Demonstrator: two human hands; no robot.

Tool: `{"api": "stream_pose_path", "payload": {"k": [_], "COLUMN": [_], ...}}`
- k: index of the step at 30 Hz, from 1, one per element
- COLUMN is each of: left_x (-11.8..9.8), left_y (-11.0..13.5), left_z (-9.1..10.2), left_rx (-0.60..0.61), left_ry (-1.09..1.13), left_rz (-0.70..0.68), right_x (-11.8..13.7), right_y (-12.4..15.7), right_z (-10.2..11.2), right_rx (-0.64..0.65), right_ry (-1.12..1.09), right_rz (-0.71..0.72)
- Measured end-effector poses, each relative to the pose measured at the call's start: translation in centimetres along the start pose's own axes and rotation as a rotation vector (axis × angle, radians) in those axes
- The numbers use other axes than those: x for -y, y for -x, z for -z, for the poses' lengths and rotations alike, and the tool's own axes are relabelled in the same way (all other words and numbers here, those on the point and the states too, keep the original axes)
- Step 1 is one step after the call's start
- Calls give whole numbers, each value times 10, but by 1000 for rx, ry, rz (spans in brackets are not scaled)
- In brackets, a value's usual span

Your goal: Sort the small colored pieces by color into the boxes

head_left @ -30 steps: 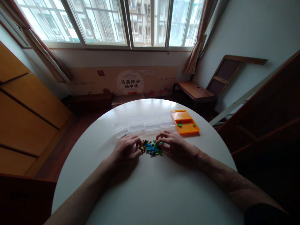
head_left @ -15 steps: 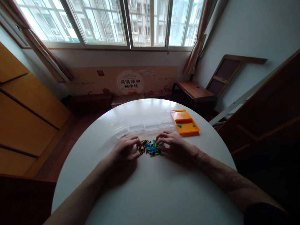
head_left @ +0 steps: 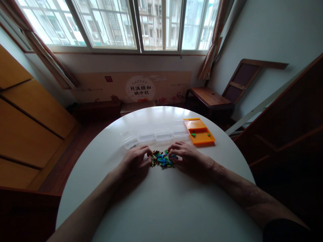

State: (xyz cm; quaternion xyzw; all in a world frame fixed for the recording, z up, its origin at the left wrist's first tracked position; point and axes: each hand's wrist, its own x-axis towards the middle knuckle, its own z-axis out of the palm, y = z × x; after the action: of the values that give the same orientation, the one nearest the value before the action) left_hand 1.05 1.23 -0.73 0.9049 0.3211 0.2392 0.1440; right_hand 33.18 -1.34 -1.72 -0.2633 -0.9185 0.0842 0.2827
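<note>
Nearest to me, both forearms angle inward over the round white table point(head_left: 161, 208) from the lower corners, the right one bare up to a dark sleeve point(head_left: 285, 230). Between the two hands I have a loose pile of small plastic building bricks point(head_left: 164, 160) lying on the tabletop; its long axis runs left to right, brown and yellow at the left end, blue through the middle, green toward the right, while the single bricks point every which way. The left hand point(head_left: 136, 158) sits at the left end with its knuckles up and its fingers curled toward the pile, the thumb side nearest me. The right hand point(head_left: 185, 155) comes in from the other end, back up, fingers bent and a little apart, tips over the green and blue bricks. From here I cannot tell whether either hand pinches a brick. Just beyond, a row of clear plastic boxes point(head_left: 164, 137) runs crosswise, its leftmost box turned askew. At its right end sits an orange tray point(head_left: 202, 139), long axis slanting away to the left, with a few green bricks point(head_left: 193, 134) in its near compartment. Farther off I see a wooden bench point(head_left: 210, 96), then the barred window point(head_left: 108, 25).
</note>
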Motion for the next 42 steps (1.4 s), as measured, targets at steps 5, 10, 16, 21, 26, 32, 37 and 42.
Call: {"api": "stream_pose_path", "payload": {"k": [5,10,16,21,26,32,37,42], "left_x": [-2,-3,-4,-4,-4,-5,-5,2], "left_y": [-1,-1,0,0,-1,-2,-3,0], "left_z": [1,-2,-3,-4,-5,-5,-2,-3], "left_rx": [-31,-93,-152,-135,-141,-145,-176,-194], "left_ry": [-14,-48,-53,-70,-74,-64,-54,-29], "left_rz": [8,-13,-66,-91,-146,-159,-204,-261], "right_x": [1,-1,-4,-4,-4,0,-11,-35], "right_y": [-1,0,3,2,2,-2,2,16], "right_z": [2,1,-1,-1,-2,1,8,36], "right_rx": [-10,-79,-130,-158,-191,-232,-334,-423], "right_ry": [2,-28,-70,-118,-176,-224,-89,152], "right_rz": [4,-8,-64,-65,-85,-96,-169,-311]}}
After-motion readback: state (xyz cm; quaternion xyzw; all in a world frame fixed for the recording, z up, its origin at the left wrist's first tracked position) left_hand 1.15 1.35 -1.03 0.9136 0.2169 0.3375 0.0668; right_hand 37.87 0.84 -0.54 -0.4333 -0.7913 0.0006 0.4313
